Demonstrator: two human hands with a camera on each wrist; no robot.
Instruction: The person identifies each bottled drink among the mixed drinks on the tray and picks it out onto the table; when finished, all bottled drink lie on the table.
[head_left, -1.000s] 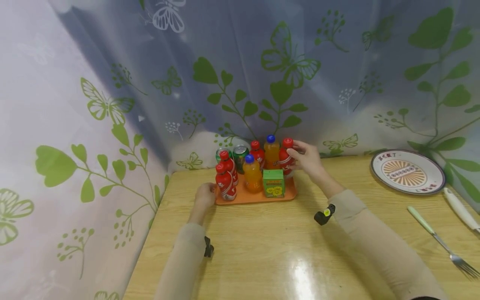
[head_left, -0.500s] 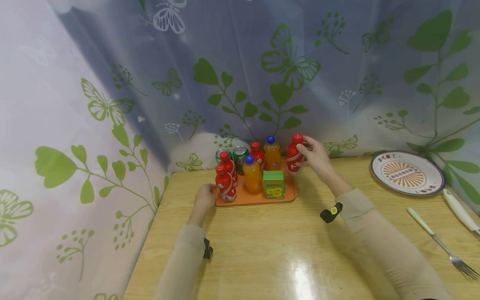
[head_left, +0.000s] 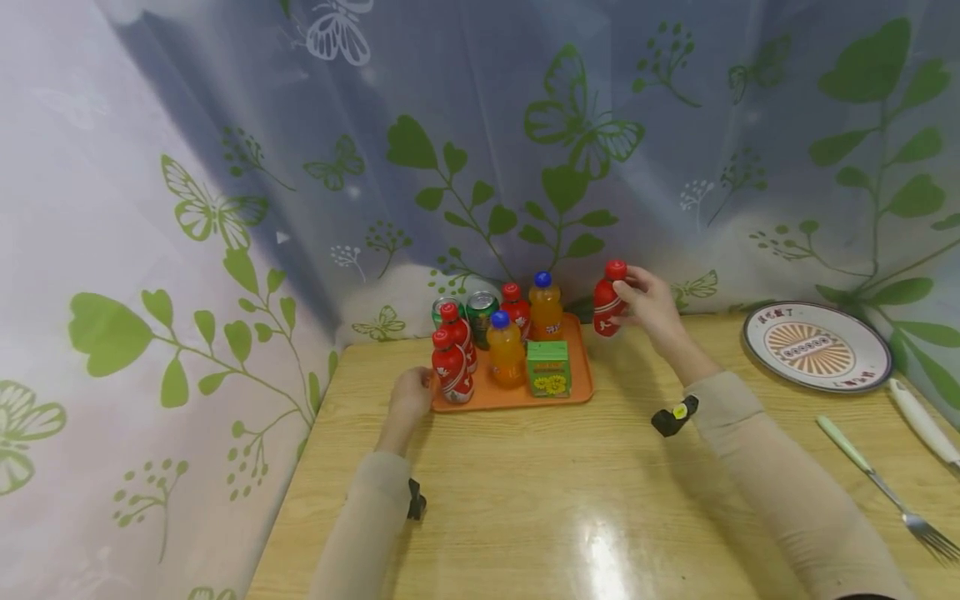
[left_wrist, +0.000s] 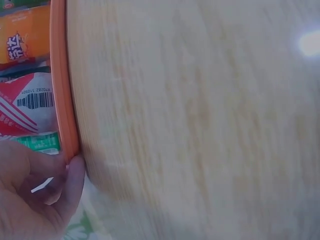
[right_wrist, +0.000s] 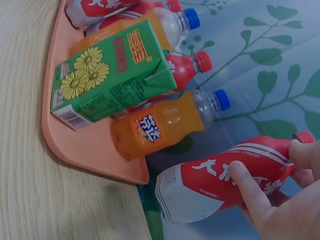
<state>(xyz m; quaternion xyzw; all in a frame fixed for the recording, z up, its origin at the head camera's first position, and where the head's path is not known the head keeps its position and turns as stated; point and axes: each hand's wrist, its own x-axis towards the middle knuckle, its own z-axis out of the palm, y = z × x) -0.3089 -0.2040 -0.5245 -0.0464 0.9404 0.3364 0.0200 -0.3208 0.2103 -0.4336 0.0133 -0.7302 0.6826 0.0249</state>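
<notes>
My right hand (head_left: 651,307) grips a red bottle (head_left: 609,300) with a red cap, held off the right side of an orange tray (head_left: 579,377). In the right wrist view the fingers wrap the red bottle's (right_wrist: 225,180) upper half, and its base is apart from the tray. My left hand (head_left: 410,395) pinches the tray's front left corner; the left wrist view shows thumb and finger on the tray rim (left_wrist: 61,90). On the tray stand several red bottles (head_left: 452,367), two orange soda bottles (head_left: 507,354), two green cans (head_left: 481,310) and a green drink carton (head_left: 548,368).
To the right on the wooden table (head_left: 525,500) lie a white patterned plate (head_left: 817,346), a green-handled fork (head_left: 870,471) and a white-handled utensil (head_left: 922,417), partly cut off. A patterned curtain (head_left: 480,167) hangs right behind the tray.
My right hand has lifted the red bottle from the tray's back right corner and carried it rightward, past the tray edge. The left hand stays at the tray corner.
</notes>
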